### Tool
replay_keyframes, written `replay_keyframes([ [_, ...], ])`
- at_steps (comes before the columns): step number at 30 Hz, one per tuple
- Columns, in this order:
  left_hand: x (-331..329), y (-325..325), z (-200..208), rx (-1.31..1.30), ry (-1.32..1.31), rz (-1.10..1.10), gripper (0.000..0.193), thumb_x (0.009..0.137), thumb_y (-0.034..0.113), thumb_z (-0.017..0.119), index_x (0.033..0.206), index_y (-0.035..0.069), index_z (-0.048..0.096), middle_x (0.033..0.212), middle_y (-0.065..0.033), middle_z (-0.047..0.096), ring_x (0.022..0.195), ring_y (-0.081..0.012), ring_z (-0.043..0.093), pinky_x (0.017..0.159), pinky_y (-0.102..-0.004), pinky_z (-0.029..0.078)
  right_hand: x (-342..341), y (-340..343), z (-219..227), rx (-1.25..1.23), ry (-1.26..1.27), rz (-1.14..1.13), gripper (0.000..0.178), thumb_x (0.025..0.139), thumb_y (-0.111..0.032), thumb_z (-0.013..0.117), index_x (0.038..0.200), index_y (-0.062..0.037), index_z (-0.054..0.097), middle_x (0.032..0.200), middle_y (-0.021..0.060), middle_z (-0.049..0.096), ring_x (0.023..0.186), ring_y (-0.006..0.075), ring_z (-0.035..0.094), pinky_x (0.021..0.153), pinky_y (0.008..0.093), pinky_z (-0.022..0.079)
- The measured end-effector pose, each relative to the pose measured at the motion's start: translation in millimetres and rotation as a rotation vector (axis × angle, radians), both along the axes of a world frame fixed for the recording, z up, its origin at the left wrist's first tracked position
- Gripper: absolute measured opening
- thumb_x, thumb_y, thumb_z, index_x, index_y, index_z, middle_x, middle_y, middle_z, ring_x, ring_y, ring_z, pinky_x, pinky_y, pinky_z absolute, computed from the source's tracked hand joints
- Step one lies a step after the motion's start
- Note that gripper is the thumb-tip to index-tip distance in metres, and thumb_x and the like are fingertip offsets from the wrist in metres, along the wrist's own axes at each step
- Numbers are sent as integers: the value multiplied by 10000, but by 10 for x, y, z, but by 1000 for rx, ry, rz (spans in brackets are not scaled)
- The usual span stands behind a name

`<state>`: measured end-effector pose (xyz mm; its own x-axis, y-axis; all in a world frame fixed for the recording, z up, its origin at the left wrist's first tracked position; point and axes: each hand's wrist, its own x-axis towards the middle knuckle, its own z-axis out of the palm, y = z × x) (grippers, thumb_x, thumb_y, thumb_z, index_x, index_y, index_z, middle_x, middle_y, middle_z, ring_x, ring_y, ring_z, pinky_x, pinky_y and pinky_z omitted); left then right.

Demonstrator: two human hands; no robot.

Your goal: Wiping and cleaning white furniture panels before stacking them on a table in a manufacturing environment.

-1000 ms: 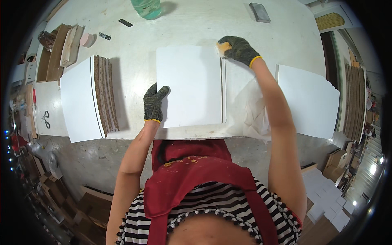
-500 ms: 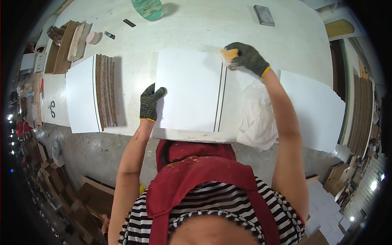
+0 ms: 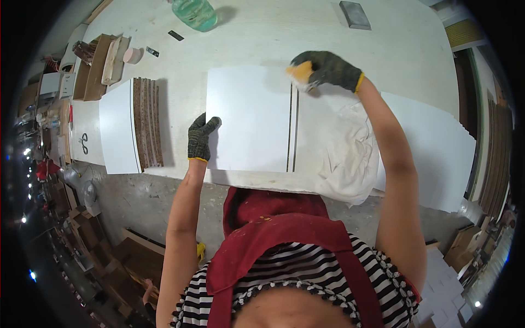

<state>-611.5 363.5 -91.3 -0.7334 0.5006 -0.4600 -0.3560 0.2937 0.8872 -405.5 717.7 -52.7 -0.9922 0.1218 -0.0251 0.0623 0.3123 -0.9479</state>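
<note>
A white rectangular panel (image 3: 249, 120) with a dark line along its right edge lies flat on the worktable. My left hand (image 3: 201, 136), in a dark knitted glove with a yellow cuff, holds the panel's left edge, its thumb over the top. At the far right corner, my gloved right hand (image 3: 328, 71) is closed on a yellow-and-white wad (image 3: 301, 72), which looks like a sponge or folded cloth. The wad covers that corner. A crumpled white cloth (image 3: 350, 156) lies to the right of the panel, near the front edge.
White panels with brown edges are stacked at the left (image 3: 117, 128); more white panels (image 3: 432, 147) lie at the right. At the back stand a green-tinted bottle (image 3: 195, 13) and a grey block (image 3: 355, 15). A cardboard box (image 3: 90, 74) and pink round piece (image 3: 132, 56) sit far left.
My right hand has shifted slightly left with the yellow-and-white wad, still at the panel's far right corner. My left hand stays at the left edge. The whole view has shifted a little.
</note>
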Motion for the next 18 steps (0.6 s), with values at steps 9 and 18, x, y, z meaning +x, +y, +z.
replay_keyframes([
  [9,-2,3,1,37,-24,-45,352,779,57,742,1116,-3,660,968,-38,679,850,-132,606,799,-257,466,30,551,-332,-247,-162,-782,795,742,-118,787,1416,-90,365,1086,91,636,906,147,612,712,260,535],
  [18,-655,-310,11,16,73,-84,328,809,100,742,1116,12,664,947,-41,688,825,-137,610,797,-269,473,1553,-1216,481,830,-322,-300,755,753,-472,731,1371,-125,472,1383,155,490,1317,297,423,1074,408,360],
])
